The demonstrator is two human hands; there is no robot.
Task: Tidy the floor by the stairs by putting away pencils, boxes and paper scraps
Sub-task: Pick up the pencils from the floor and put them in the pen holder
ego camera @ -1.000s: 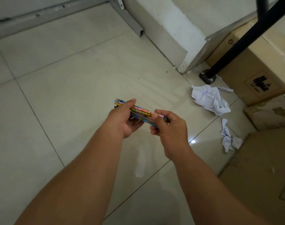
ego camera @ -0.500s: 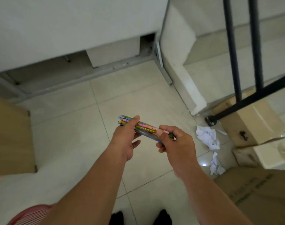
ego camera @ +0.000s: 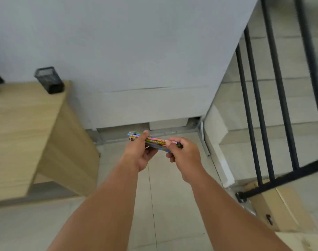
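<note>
Pencils [ego camera: 155, 142], a colourful bundle at frame centre, gripped at either end by left hand [ego camera: 140, 153] and right hand [ego camera: 184, 157]. View has lifted from the floor: paper scraps have left sight, and a mesh holder [ego camera: 49, 79] on a desk [ego camera: 18, 133] now shows upper left, likely their destination.

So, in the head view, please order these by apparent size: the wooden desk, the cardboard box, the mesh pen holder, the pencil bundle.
1. wooden desk
2. cardboard box
3. mesh pen holder and pencil bundle look about alike; the holder stands farther away, so I do not rank them.
</note>
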